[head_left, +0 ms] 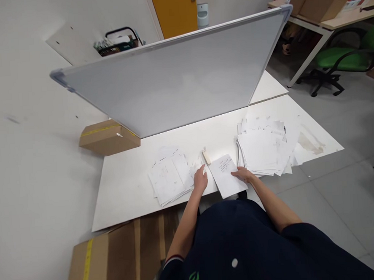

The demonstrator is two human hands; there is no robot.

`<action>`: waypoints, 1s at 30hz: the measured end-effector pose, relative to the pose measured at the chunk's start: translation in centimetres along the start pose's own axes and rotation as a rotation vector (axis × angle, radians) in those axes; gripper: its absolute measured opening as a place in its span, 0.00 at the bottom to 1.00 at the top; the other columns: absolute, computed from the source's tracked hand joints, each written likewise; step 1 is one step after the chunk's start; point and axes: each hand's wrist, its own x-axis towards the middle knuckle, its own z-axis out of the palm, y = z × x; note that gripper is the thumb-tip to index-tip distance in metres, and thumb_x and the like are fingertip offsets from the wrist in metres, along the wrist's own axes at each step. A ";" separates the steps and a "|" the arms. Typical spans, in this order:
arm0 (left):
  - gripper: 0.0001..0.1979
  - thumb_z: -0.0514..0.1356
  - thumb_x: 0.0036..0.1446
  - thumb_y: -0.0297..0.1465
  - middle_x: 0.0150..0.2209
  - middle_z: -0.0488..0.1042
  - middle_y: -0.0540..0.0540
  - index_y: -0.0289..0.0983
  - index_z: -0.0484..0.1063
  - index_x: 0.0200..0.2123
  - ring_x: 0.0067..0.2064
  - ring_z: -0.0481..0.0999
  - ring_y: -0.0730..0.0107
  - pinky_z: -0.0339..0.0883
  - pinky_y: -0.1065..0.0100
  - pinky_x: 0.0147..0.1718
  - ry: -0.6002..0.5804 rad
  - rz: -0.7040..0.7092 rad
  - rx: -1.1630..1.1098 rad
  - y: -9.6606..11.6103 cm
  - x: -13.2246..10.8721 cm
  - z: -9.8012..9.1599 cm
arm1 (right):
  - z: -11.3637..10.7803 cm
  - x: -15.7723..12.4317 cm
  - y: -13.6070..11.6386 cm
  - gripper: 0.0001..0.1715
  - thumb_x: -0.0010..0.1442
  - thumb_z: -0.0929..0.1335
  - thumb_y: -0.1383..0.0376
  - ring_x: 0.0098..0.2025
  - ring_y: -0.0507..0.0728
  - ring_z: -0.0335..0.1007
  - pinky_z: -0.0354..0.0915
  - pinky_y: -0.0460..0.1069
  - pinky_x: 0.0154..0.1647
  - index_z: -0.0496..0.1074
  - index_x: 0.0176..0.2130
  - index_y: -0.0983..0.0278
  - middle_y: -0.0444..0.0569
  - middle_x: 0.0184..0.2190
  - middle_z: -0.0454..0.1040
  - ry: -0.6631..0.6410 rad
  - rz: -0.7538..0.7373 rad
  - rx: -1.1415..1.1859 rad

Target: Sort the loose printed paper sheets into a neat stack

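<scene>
A single written sheet [226, 175] lies at the near edge of the white table [126, 190]. My right hand [244, 174] rests flat on that sheet's right edge, fingers stretched out. My left hand [200, 180] lies between the sheet and a left stack of papers [170, 179], fingers extended and touching the stack's right edge. A larger, messy pile of papers [266, 148] sits to the right. A small white eraser-like block [206, 156] lies just beyond the sheet.
A big whiteboard [177, 77] stands tilted across the back of the table. A cardboard box [108, 137] sits at far left, and flat cardboard [118, 254] lies below the table. A green chair [343, 58] and a desk with boxes [327, 0] stand at right.
</scene>
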 end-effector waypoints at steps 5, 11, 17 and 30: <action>0.28 0.45 0.54 0.25 0.49 0.63 0.40 0.45 0.50 0.59 0.48 0.63 0.57 0.56 0.61 0.44 -0.202 -0.066 0.324 1.4 1.3 0.0 | 0.6 1.0 -0.1 0.17 0.43 0.70 0.62 0.33 0.58 0.73 0.68 0.47 0.30 0.71 0.35 0.69 0.56 0.36 0.76 0.008 -0.011 0.011; 0.31 0.44 0.53 0.21 0.47 0.62 0.41 0.51 0.50 0.59 0.47 0.62 0.57 0.55 0.60 0.44 -0.257 -0.091 0.495 1.9 1.8 0.2 | 1.0 1.3 -0.1 0.17 0.43 0.70 0.64 0.31 0.58 0.73 0.67 0.47 0.27 0.70 0.35 0.69 0.55 0.34 0.76 0.012 -0.034 0.014; 0.31 0.48 0.51 0.21 0.45 0.64 0.39 0.50 0.53 0.57 0.48 0.63 0.54 0.53 0.56 0.45 -0.236 -0.122 0.426 1.7 1.6 0.5 | 1.1 0.7 -0.5 0.15 0.44 0.69 0.64 0.30 0.57 0.73 0.66 0.46 0.26 0.70 0.34 0.69 0.54 0.33 0.76 0.022 -0.037 -0.010; 0.31 0.61 0.47 0.41 0.42 0.73 0.35 0.30 0.62 0.52 0.41 0.73 0.63 0.65 0.64 0.40 -0.059 -0.470 -0.810 3.4 -1.6 -0.6 | 3.3 -3.7 -4.9 0.20 0.46 0.67 0.58 0.32 0.57 0.72 0.68 0.48 0.30 0.69 0.38 0.66 0.50 0.33 0.76 0.158 -0.388 0.188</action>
